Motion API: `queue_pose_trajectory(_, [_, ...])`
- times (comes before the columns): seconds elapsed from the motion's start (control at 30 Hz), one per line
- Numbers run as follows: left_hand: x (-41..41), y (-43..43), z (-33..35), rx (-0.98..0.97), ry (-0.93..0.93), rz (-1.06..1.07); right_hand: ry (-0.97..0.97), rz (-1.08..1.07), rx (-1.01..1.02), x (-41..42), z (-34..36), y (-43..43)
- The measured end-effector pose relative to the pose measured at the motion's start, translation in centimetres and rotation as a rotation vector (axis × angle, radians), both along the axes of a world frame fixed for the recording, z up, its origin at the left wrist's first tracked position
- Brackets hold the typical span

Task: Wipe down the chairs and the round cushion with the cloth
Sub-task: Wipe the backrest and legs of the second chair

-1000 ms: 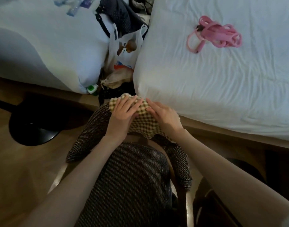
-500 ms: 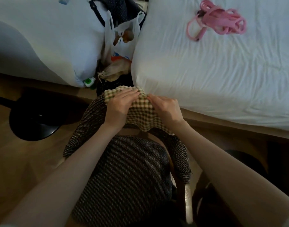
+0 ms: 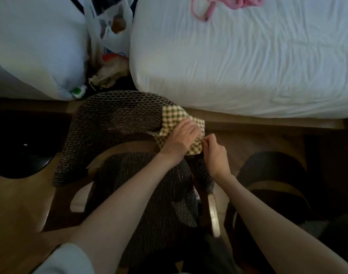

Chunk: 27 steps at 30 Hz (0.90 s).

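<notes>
1. Yellow-and-brown checked cloth (image 3: 176,118) lies draped over the right end of the woven chair's (image 3: 113,119) curved backrest, close to the edge of the white bed (image 3: 248,66).
2. Left hand (image 3: 180,138) is on top of the cloth, fingers together and bent down over it, pressing it onto the backrest rim.
3. Right hand (image 3: 216,156) is just beside the left, fingers curled, thumb and forefinger pinching the cloth's near-right edge; the other fingers are tucked in.
4. Both forearms reach over the chair's dark woven seat, which sits directly below the camera.
5. Second chair (image 3: 267,186), dark with a wooden frame, stands just right of the first; too dim for detail.
6. Pink cord (image 3: 202,12) lies bundled on the bed at the top edge, partly cut off.
7. White plastic bag (image 3: 108,24) and other clutter are wedged between the bed and a pale duvet (image 3: 34,46) on the left.
8. Black round base (image 3: 21,153) sits on the wooden floor (image 3: 17,210) left of the chair, well apart from the hands.
</notes>
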<state>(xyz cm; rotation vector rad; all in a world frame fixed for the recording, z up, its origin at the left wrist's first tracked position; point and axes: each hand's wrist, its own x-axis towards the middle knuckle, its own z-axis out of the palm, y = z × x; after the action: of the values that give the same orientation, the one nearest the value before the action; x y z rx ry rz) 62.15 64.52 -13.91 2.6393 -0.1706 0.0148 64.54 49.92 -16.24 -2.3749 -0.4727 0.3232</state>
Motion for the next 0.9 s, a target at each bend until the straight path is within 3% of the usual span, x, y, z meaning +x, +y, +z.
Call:
queue_pose_trajectory(0.13, [-1.6, -2.5, -1.5, 0.05, 0.134, -0.123, 0.185, -0.073, -0.04, -2.0, -0.4, -3.4])
queue_pose_trajectory(0.23, [-1.1, -2.8, -1.5, 0.18, 0.226, -0.123, 0.139, -0.132, 0.076, -2.8, 0.6, -4.2])
queue_pose_trajectory(0.37, [-1.2, 0.0, -1.7, 0.631, 0.08, -0.265, -0.034, -0.167, 0.176, -2.3, 1.4, -3.5])
queue_pose_trajectory(0.47, [-1.5, 1.0, -2.4, 0.831, 0.009, -0.314, 0.127, -0.085, 0.196, -2.5, 0.8, -2.4])
queue_pose_trajectory(0.53, [-1.3, 1.0, -2.8, 0.811, -0.035, -0.324, 0.255, -0.041, 0.163, -3.1, -0.2, -2.2])
queue_pose_trajectory(0.7, [-0.9, 1.1, -3.4, 0.726, -0.154, -0.358, 0.121, -0.087, 0.062, -3.9, -1.9, -3.5])
queue_pose_trajectory(0.9, [-2.4, -2.2, -4.7, 0.545, -0.014, -0.438, 0.219, -0.012, -0.018, -5.4, -1.5, -7.8])
